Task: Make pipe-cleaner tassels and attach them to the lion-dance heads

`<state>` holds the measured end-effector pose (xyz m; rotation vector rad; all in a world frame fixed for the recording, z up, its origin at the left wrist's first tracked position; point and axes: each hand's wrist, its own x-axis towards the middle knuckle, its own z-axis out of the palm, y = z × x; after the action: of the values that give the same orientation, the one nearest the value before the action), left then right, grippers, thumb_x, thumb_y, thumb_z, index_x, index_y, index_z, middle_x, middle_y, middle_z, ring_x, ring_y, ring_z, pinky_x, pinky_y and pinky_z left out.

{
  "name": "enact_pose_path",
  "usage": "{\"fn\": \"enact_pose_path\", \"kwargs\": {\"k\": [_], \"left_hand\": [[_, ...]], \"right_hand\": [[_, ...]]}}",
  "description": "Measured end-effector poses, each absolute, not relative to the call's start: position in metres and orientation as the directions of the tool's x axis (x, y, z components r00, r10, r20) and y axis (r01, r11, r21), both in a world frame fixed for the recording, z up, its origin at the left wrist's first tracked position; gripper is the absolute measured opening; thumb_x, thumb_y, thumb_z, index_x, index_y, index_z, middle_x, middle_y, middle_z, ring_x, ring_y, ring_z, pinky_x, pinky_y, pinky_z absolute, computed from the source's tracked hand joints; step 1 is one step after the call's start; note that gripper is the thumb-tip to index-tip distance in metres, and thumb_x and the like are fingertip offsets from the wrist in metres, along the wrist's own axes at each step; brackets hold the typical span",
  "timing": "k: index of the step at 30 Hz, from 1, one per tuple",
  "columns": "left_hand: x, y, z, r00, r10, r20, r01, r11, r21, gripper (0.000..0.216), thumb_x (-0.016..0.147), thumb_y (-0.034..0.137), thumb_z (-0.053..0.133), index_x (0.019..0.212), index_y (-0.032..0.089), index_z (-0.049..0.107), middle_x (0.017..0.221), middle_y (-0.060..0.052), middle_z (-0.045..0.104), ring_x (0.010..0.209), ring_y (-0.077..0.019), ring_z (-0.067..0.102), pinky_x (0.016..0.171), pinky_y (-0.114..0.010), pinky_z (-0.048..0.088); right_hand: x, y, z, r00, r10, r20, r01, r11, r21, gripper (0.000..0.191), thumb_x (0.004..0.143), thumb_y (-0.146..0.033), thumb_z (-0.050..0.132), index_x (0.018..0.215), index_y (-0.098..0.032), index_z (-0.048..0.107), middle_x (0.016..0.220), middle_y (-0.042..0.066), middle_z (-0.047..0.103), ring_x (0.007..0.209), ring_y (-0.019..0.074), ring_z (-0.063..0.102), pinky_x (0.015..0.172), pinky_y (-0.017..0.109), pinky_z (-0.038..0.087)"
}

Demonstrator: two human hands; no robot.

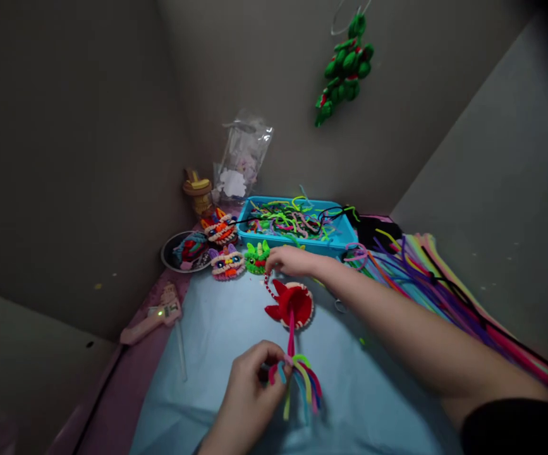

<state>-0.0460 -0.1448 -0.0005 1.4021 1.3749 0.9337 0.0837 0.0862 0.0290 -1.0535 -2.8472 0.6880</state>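
The blue table (236, 392) carries a turquoise tray (335, 243), a metal bowl (172, 259), a glue gun (153, 319), a red figure (295, 304) and pipe cleaners (435, 284).

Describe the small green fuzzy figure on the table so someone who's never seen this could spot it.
Find the blue tray of pipe cleaners. Before its front left corner sits a row of small fuzzy figures; the green figure is the rightmost, beside the right hand. It alone is mostly bright green, while the pink-and-purple figure and orange figure are multicoloured.
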Motion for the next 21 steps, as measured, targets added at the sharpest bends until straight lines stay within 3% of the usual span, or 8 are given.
{"fn": "enact_pose_path", "kwargs": {"k": [5,8,13,21], "left_hand": [[-0.047,-0.146,-0.001,0.091,0.991,-0.093,0.266,0.066,0.962,0.01,0.077,0.024,0.057,0.072,0.016,0.061,0.067,-0.002,0.059,0.058,-0.0116,0.05,0.052,-0.019,0.039],[-0.048,-0.146,-0.003,0.097,0.989,-0.109,0.254,0.082,0.964,0.011,0.078,0.024,0.057,0.072,0.016,0.061,0.066,-0.002,0.057,0.058,-0.0115,0.049,0.052,-0.02,0.038],[-0.051,-0.149,-0.011,0.095,0.986,-0.133,0.223,0.109,0.969,0.012,0.078,0.027,0.058,0.073,0.016,0.059,0.065,-0.001,0.056,0.058,-0.0114,0.047,0.053,-0.02,0.038],[-0.057,-0.157,-0.02,0.072,0.986,-0.149,0.192,0.133,0.972,0.018,0.079,0.033,0.058,0.073,0.016,0.057,0.064,0.001,0.053,0.057,-0.0113,0.046,0.054,-0.021,0.037]], "right_hand": [[0.064,0.093,0.032,-0.859,0.479,-0.181,0.51,0.826,-0.239,0.018,0.076,-0.016,0.06,0.09,-0.019,0.07,0.1,0.006,0.066,0.083,0.0203,0.058,0.062,0.026,0.034],[0.061,0.095,0.027,-0.858,0.474,-0.2,0.505,0.85,-0.152,0.015,0.079,-0.022,0.058,0.09,-0.017,0.067,0.099,0.009,0.065,0.083,0.0214,0.058,0.06,0.026,0.032],[0.066,0.094,0.019,-0.827,0.527,-0.196,0.544,0.838,-0.046,0.026,0.089,-0.031,0.048,0.104,-0.014,0.06,0.095,0.01,0.065,0.073,0.019,0.059,0.056,0.026,0.032],[0.093,0.092,0.042,-0.903,0.395,-0.169,0.388,0.919,0.078,0.029,0.088,-0.018,0.048,0.112,-0.019,0.063,0.111,0.012,0.06,0.096,0.0247,0.054,0.064,0.028,0.033]]}}
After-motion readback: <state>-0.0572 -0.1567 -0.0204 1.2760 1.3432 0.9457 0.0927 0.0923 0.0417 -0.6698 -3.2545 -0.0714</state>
